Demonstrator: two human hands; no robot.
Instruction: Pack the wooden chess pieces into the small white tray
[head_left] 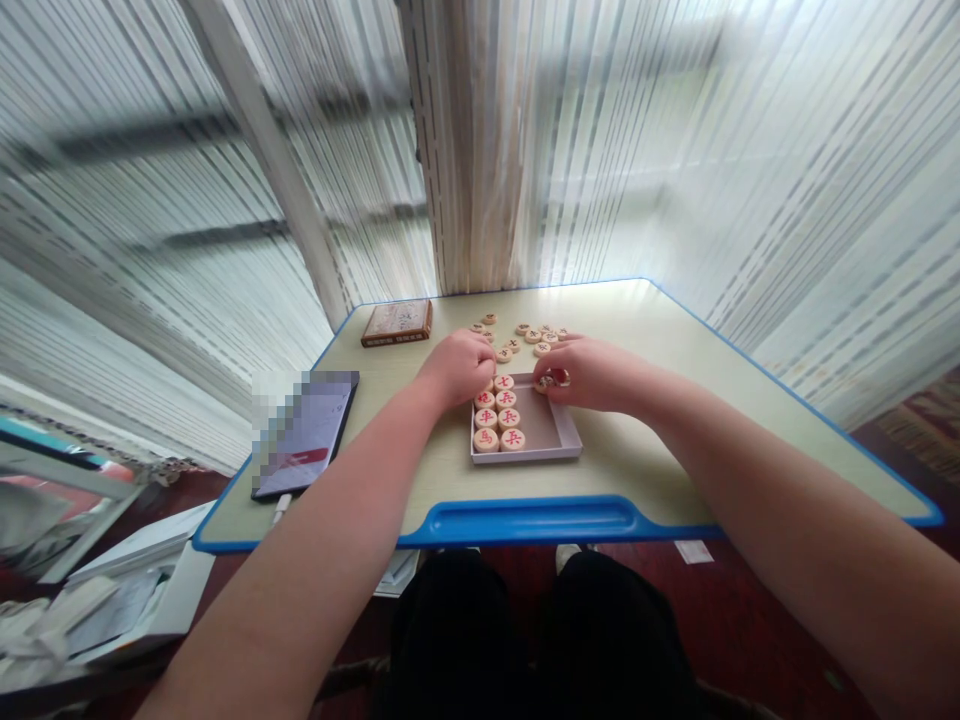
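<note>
Taking the tray as the dial's centre, twelve pointing away from the person: nearest, the blue-edged table [420, 510] is showing its blue groove [536, 519] at six. Just past it the shallow open tray [534, 455] is sitting flat, and red-marked discs [508, 419] are lying face up in two columns along its nine o'clock side. Filling the three o'clock side well is probably depending on lowering each disc flat, snug against its neighbour (a tilted one would be stealing space from the row).

At one o'clock the right hand [544, 380] is curving, partly closed, with thumb and fingers around what seems more than one pale disc [545, 383] by the rim. At eleven the left hand [480, 360] is bending its fingers down over the corner; whether it is gripping anything, I cannot tell. The hands are standing apart.

Beyond, loose discs [533, 337] are scattering around twelve, and a flat brown box [397, 323] is lying towards ten.
</note>
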